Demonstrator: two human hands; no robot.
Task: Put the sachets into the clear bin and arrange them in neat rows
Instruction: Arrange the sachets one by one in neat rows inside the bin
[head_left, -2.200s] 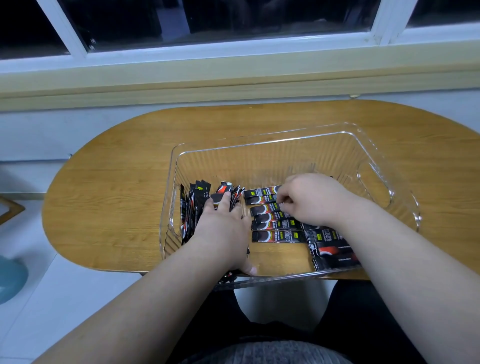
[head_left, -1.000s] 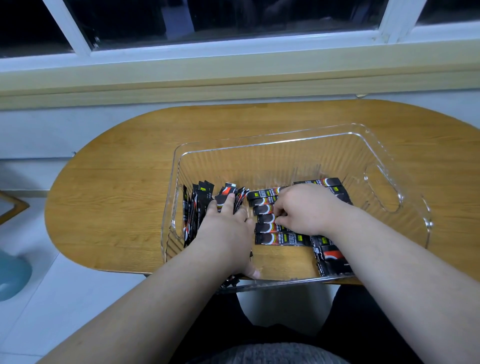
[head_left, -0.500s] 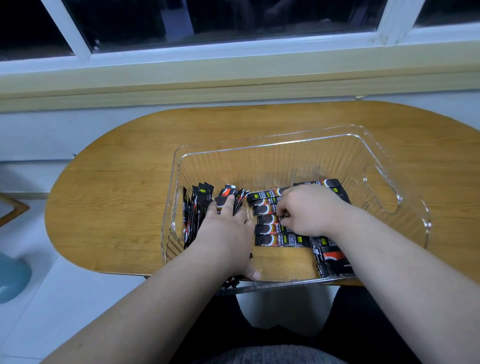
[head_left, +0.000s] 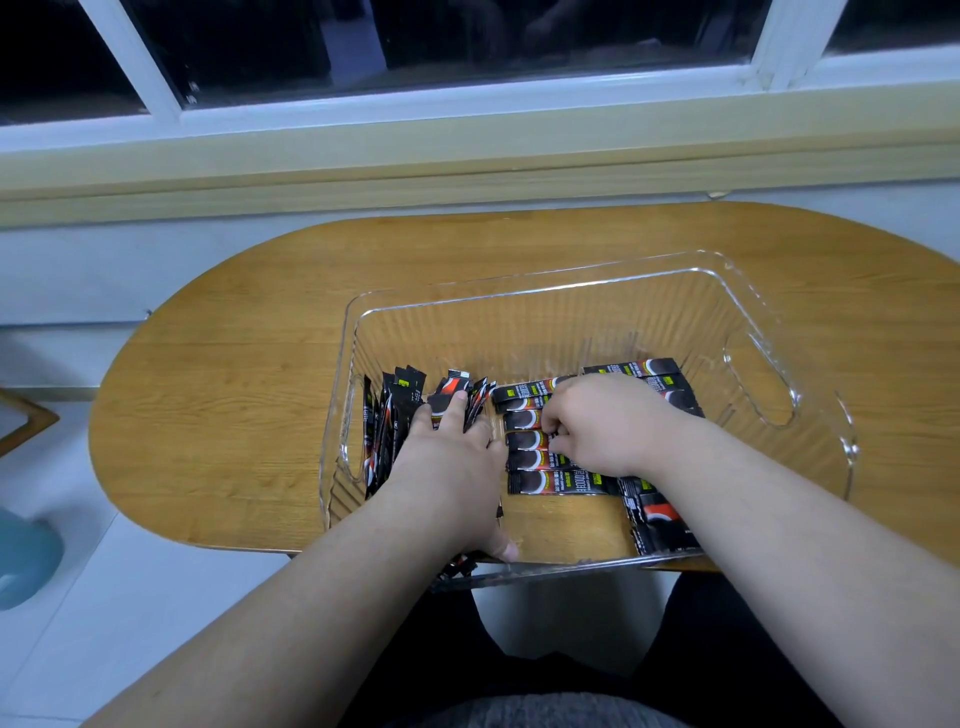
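The clear bin (head_left: 545, 291) stands on the wooden table (head_left: 234, 405) with both my hands inside it. Several black and red sachets (head_left: 387, 415) stand on edge along the bin's left wall. My left hand (head_left: 452, 467) lies over this upright bundle, fingers wrapped on its top and thumb near the front wall. A flat row of sachets (head_left: 550, 480) lies in the middle of the floor. My right hand (head_left: 602, 426) is curled over this row and its fingertips pinch one sachet. More sachets (head_left: 657, 525) lie under my right wrist.
The bin's far half is bare, with a handle cut-out (head_left: 763, 384) in its right wall. The bin's front edge hangs slightly past the table's near edge. A window sill (head_left: 467, 150) runs behind the table. A blue object (head_left: 21, 556) sits on the floor at left.
My right hand has drawn back toward me along the flat row, uncovering sachets at the far right. My left hand has stayed on the upright bundle.
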